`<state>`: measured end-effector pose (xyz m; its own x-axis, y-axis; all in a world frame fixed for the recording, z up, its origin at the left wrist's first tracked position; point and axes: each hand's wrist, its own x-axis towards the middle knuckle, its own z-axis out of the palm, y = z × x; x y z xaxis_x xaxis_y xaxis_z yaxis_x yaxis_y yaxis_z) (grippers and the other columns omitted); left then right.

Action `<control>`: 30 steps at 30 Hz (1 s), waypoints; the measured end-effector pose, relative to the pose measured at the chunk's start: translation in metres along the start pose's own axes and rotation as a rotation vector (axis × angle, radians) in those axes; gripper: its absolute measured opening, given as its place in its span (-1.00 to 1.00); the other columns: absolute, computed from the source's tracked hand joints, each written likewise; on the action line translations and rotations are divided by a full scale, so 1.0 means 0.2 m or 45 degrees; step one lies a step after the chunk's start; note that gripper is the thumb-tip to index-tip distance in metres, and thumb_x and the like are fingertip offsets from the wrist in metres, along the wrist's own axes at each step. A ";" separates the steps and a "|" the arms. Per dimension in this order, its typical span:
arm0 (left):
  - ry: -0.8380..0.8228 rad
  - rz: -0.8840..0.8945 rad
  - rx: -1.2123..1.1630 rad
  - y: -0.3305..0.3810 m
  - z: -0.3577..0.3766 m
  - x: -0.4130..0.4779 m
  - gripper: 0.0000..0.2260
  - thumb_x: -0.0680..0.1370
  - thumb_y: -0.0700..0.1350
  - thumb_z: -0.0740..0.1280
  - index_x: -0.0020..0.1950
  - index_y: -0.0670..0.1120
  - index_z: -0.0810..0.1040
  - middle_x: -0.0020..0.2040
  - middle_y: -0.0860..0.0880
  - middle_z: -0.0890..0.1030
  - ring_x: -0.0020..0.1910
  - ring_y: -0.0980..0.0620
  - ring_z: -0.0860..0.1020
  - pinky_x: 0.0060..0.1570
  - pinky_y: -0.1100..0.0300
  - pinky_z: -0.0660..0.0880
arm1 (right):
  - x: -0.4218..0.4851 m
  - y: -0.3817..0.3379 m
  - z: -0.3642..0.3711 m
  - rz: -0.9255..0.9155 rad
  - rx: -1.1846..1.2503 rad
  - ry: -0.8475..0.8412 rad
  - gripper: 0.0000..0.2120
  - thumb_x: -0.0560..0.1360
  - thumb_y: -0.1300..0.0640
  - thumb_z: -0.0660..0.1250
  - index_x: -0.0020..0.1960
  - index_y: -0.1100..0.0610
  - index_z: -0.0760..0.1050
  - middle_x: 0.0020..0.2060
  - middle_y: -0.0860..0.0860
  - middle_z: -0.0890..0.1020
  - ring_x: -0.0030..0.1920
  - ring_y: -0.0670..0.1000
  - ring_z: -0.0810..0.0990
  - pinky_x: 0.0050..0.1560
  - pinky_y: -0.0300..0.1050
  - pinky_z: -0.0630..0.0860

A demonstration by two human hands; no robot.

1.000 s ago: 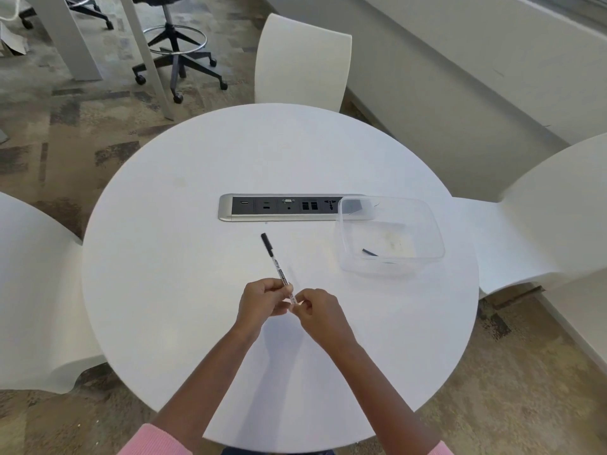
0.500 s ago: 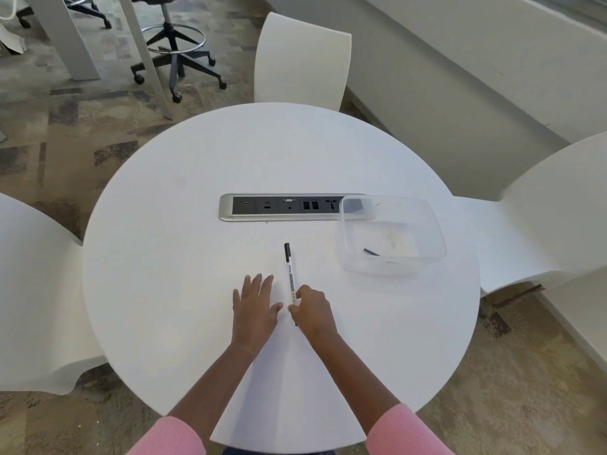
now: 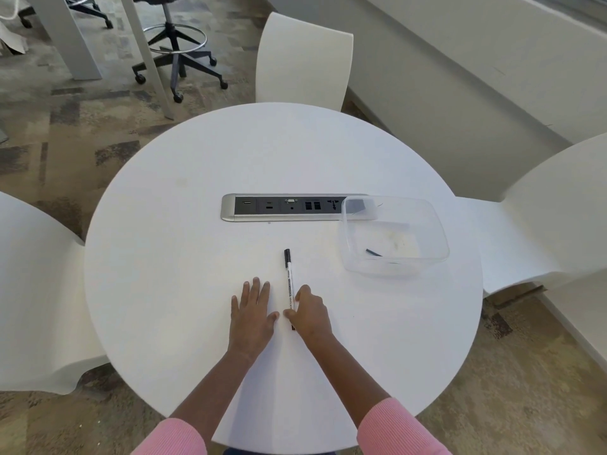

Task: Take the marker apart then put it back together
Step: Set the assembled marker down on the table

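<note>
Left grip: flat on the counter, palm down, fingers straight, holding nothing. A second ago it shared the marker with the right grip, lifted above the surface. Right grip: thumb and curled fingers pinch the near end of the barrel. The marker now lies on the counter between the two grips, black cap pointing away. It appears whole, so reassembly is probably complete and only release remains.

Farther right stands a clear container with a small dark piece inside; it overlaps one end of a recessed socket panel. The counter is round and white. White chairs surround it, and a wheeled stool stands on patterned carpet beyond.
</note>
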<state>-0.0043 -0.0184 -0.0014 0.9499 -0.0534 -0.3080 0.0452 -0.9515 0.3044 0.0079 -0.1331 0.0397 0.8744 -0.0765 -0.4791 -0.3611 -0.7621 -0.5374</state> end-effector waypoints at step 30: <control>0.185 0.006 0.018 -0.04 0.02 -0.03 -0.23 0.52 0.23 -0.36 0.41 -0.21 0.32 0.43 -0.21 0.34 0.39 -0.26 0.32 0.33 -0.23 0.23 | 0.10 0.44 0.01 -0.372 -0.520 0.326 -0.50 0.60 -0.02 -0.02 0.48 0.07 -0.05 0.52 0.07 -0.01 0.51 0.06 -0.07 0.48 0.08 -0.15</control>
<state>-0.0125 -0.0119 -0.0052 0.9849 -0.0139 -0.1723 0.0377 -0.9555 0.2926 -0.0060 -0.2002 -0.0185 0.9884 0.0600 -0.1395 0.0178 -0.9582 -0.2856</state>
